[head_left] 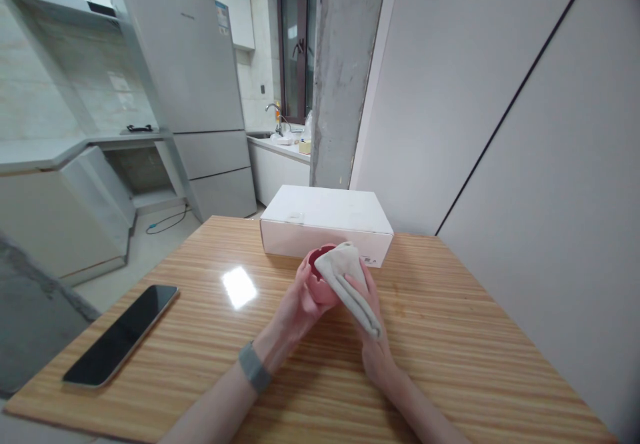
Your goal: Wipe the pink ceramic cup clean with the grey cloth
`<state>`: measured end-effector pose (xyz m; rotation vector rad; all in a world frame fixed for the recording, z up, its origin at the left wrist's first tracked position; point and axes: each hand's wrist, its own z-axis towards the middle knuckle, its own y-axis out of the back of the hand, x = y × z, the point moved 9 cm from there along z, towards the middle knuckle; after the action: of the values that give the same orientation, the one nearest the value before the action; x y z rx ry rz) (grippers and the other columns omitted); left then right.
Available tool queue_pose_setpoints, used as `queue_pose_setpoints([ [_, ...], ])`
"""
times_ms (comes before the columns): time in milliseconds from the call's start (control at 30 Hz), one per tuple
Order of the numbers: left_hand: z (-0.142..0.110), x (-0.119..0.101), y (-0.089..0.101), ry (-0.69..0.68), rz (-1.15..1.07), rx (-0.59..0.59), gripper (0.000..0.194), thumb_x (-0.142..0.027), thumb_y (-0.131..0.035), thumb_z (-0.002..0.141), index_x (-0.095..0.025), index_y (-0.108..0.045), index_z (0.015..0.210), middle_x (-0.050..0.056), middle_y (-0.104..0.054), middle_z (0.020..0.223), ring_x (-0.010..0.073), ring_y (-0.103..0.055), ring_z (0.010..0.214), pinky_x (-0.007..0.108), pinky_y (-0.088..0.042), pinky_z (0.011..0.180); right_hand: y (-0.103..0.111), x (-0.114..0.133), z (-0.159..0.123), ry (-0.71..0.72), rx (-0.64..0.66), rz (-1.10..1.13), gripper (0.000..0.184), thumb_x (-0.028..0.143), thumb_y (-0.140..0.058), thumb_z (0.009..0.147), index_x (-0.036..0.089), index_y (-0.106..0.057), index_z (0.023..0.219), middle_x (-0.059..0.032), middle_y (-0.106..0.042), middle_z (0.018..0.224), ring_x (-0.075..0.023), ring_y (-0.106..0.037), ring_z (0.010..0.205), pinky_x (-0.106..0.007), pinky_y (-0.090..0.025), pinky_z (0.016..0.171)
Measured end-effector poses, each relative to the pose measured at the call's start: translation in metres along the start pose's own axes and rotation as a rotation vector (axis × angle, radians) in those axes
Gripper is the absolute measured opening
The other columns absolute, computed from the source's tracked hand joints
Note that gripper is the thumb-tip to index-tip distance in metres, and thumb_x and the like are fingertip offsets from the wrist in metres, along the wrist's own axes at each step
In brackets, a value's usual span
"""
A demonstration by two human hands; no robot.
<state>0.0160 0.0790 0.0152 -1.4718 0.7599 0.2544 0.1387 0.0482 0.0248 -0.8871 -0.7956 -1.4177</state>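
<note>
In my left hand (301, 295) is a small pink cup-like container (321, 289) with a notched rim and a dark red inside, tilted above the wooden table. It looks like an ashtray, though part of it is covered. My right hand (371, 303) grips a folded light grey cloth (346, 274), whose upper end lies against the container's rim. The fingers of both hands are curled, the right ones partly hidden behind the cloth. A grey band circles my left wrist.
A white cardboard box (327, 211) stands just beyond my hands at the table's back edge. On the left of the wooden table (200, 357) lies a black phone (123, 335). A wall borders the table's right side; a fridge (195, 71) stands behind.
</note>
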Motion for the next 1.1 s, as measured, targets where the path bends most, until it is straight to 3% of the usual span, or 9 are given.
queue_pose_setpoints([
  [100, 0.002, -0.008, 0.005, -0.047, -0.029, 0.008, 0.046, -0.045, -0.05, 0.089, -0.019, -0.05, 0.127, 0.01, -0.056, 0.129, 0.0248, -0.054, 0.117, 0.037, -0.051, 0.089, 0.028, -0.04, 0.0, -0.29, -0.268, 0.213, 0.043, 0.055, -0.055, 0.081, 0.029, -0.064, 0.114, -0.0028, -0.062, 0.124, -0.0267, -0.048, 0.125, -0.046, -0.04, 0.104],
  [167, 0.001, -0.012, 0.007, -0.077, -0.011, -0.001, 0.045, -0.045, -0.051, 0.088, -0.019, -0.05, 0.125, 0.01, -0.057, 0.128, 0.0236, -0.055, 0.115, 0.035, -0.052, 0.088, 0.033, -0.06, -0.004, -0.472, -0.379, 0.353, 0.044, 0.056, -0.057, 0.078, 0.026, -0.067, 0.109, -0.0038, -0.069, 0.113, -0.0285, -0.058, 0.114, -0.046, -0.047, 0.096],
  [333, -0.006, -0.017, -0.005, -0.19, 0.141, 0.085, 0.055, -0.037, -0.066, 0.079, -0.023, -0.043, 0.127, 0.007, -0.054, 0.129, 0.0216, -0.052, 0.118, 0.032, -0.046, 0.095, -0.019, -0.052, 0.0, -0.65, -0.022, 0.632, 0.042, 0.053, -0.05, 0.082, 0.022, -0.069, 0.104, -0.0053, -0.071, 0.107, -0.029, -0.063, 0.105, -0.045, -0.05, 0.09],
  [467, -0.011, -0.022, -0.007, -0.324, 0.63, 0.031, 0.075, -0.025, -0.08, 0.062, -0.024, -0.039, 0.124, 0.007, -0.056, 0.122, 0.0229, -0.057, 0.109, 0.036, -0.046, 0.093, -0.044, -0.043, -0.007, -0.77, 0.139, 0.904, 0.032, 0.036, -0.052, 0.083, 0.016, -0.066, 0.104, -0.0073, -0.071, 0.108, -0.0246, -0.061, 0.109, -0.039, -0.046, 0.097],
  [600, -0.018, -0.034, -0.015, -0.534, 1.113, 0.01, 0.071, -0.033, -0.083, 0.057, -0.021, -0.047, 0.117, 0.01, -0.053, 0.124, 0.0272, -0.054, 0.112, 0.044, -0.043, 0.097, -0.036, -0.046, -0.007, -0.81, 0.093, 1.1, 0.029, 0.022, -0.053, 0.081, 0.015, -0.062, 0.108, -0.0066, -0.069, 0.111, -0.0202, -0.062, 0.106, -0.035, -0.044, 0.099],
  [667, -0.019, -0.033, -0.018, -0.563, 1.201, 0.033, 0.087, -0.035, -0.086, 0.052, -0.023, -0.043, 0.127, 0.011, -0.048, 0.132, 0.0299, -0.047, 0.122, 0.046, -0.038, 0.103, -0.034, -0.048, -0.007, -0.824, 0.069, 1.111, 0.029, 0.024, -0.051, 0.083, 0.015, -0.062, 0.109, -0.0067, -0.069, 0.111, -0.0201, -0.063, 0.104, -0.034, -0.047, 0.097],
  [767, -0.016, -0.027, -0.018, -0.505, 1.156, 0.054, 0.107, -0.033, -0.088, 0.047, -0.024, -0.032, 0.138, 0.011, -0.043, 0.139, 0.03, -0.042, 0.128, 0.045, -0.036, 0.106, -0.037, -0.048, -0.01, -0.878, 0.077, 1.071, 0.031, 0.028, -0.048, 0.087, 0.012, -0.062, 0.108, -0.0085, -0.071, 0.104, -0.021, -0.066, 0.097, -0.033, -0.051, 0.091],
  [933, -0.014, -0.03, -0.021, -0.512, 1.102, 0.018, 0.091, -0.03, -0.085, 0.054, -0.026, -0.039, 0.133, 0.006, -0.053, 0.131, 0.0262, -0.05, 0.122, 0.041, -0.04, 0.104, -0.027, -0.047, -0.002, -0.851, -0.04, 1.037, 0.033, 0.032, -0.043, 0.092, 0.014, -0.061, 0.113, -0.0061, -0.071, 0.105, -0.0211, -0.065, 0.101, -0.036, -0.05, 0.093],
  [1100, -0.017, -0.027, -0.014, -0.571, 1.109, -0.025, 0.097, -0.029, -0.086, 0.052, -0.025, -0.035, 0.134, 0.008, -0.049, 0.134, 0.0259, -0.048, 0.123, 0.042, -0.039, 0.105, -0.002, -0.054, 0.001, -0.858, -0.243, 1.023, 0.036, 0.036, -0.037, 0.094, 0.017, -0.063, 0.111, -0.0051, -0.072, 0.106, -0.0199, -0.063, 0.105, -0.035, -0.049, 0.095],
])
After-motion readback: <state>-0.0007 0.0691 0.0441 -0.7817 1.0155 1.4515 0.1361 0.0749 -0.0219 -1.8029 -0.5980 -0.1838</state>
